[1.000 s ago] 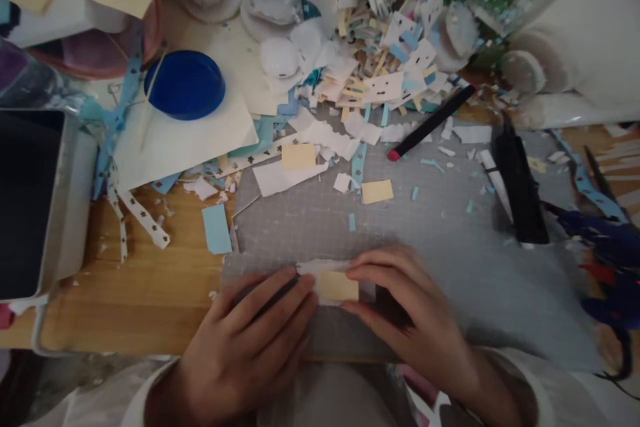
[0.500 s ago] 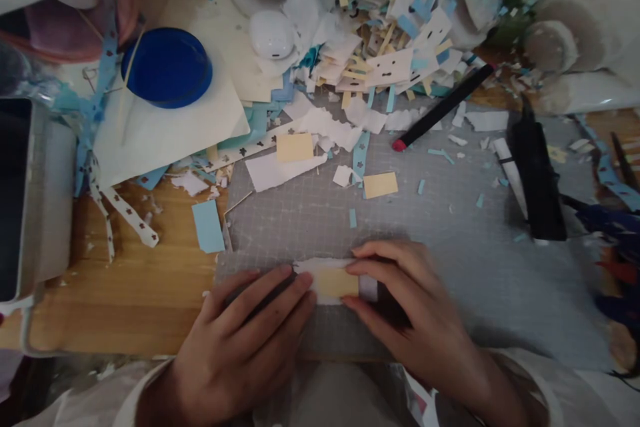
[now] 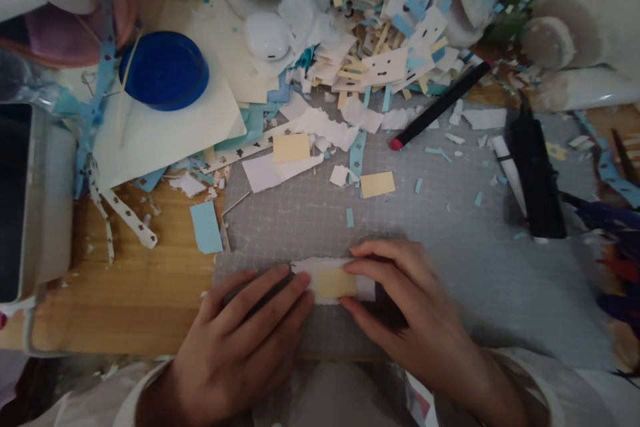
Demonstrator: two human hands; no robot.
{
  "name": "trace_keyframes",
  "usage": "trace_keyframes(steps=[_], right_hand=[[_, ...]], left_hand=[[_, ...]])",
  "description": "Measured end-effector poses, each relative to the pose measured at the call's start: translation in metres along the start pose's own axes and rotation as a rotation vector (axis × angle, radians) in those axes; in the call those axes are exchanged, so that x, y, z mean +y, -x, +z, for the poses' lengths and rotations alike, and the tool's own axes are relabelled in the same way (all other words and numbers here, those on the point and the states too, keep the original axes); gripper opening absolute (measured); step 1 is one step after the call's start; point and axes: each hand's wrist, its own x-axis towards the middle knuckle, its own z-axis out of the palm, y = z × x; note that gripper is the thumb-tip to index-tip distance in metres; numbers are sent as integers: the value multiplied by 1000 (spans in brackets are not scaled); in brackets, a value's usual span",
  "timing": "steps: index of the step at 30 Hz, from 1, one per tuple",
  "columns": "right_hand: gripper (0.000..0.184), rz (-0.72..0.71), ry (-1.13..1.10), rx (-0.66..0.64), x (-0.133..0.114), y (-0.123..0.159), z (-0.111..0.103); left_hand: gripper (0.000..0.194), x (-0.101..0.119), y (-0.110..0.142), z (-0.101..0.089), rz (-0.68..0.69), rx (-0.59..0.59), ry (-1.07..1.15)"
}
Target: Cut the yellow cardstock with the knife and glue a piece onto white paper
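Observation:
On the grey cutting mat's near edge lies a white paper strip (image 3: 367, 289) with a ragged upper edge. A small pale yellow paper rectangle (image 3: 336, 283) rests on it, between my hands. My left hand (image 3: 250, 327) is laid flat with fingers stretched out, its fingertips on the strip's left part, just beside the yellow rectangle. With thumb and fingertips, my right hand (image 3: 410, 300) grips the yellow rectangle at its upper and lower edges near the right end. The strip's left end is hidden under my left fingers.
Beyond my hands on the cutting mat (image 3: 290, 227) are loose yellow rectangles (image 3: 378, 184), a black pen (image 3: 440, 107) and a black tool (image 3: 537, 177). A blue round lid (image 3: 165, 71) lies on paper at left. Paper cut-outs (image 3: 385, 67) are heaped at the back.
The view has shifted slightly, so most things sit a little further left. Both hands stay in nearly the same place on the paper, and the yellow rectangle's left edge shows more clearly.

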Motion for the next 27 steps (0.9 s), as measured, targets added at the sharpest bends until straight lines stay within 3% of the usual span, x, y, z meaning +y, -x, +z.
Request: trace_keyframes(steps=[5, 11, 16, 20, 24, 27], right_hand=[[22, -86, -14, 44, -1, 6, -6], [25, -214, 274, 60, -1, 22, -10], [28, -174, 340, 123, -12, 35, 4], [30, -140, 314, 150, -22, 44, 15], [34, -97, 282, 165, -21, 54, 16], [34, -54, 271, 284, -14, 64, 11]], left_hand=[[28, 0, -3, 0, 20, -3, -13], [31, -1, -4, -3, 26, 21, -35], [32, 5, -7, -4, 76, 69, -101], [37, 8, -11, -2, 193, -9, -185], [45, 9, -13, -4, 233, -66, -220], [49, 9, -8, -4, 280, -30, -232]])
